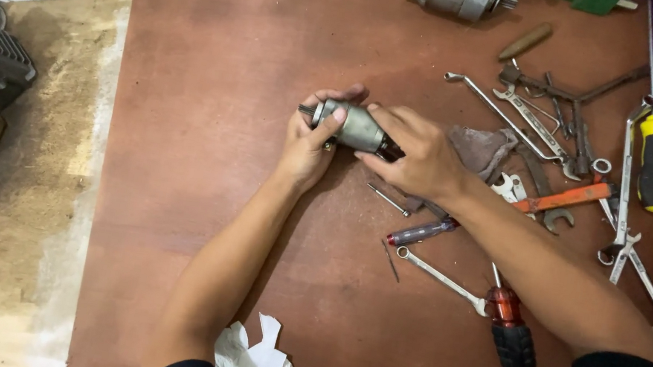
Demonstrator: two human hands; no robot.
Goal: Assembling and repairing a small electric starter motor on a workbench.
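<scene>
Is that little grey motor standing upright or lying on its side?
On its side. The grey motor is held level above the brown board, left hand at one end, right hand at the other.

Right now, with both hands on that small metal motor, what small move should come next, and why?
Probably steady the small motor on the board with the left hand while the right hand keeps gripping its dark end. Both hands hold it just above the board, and the screwdriver and spanner lie untouched beside the right forearm, so a tool pick-up looks near.
</scene>
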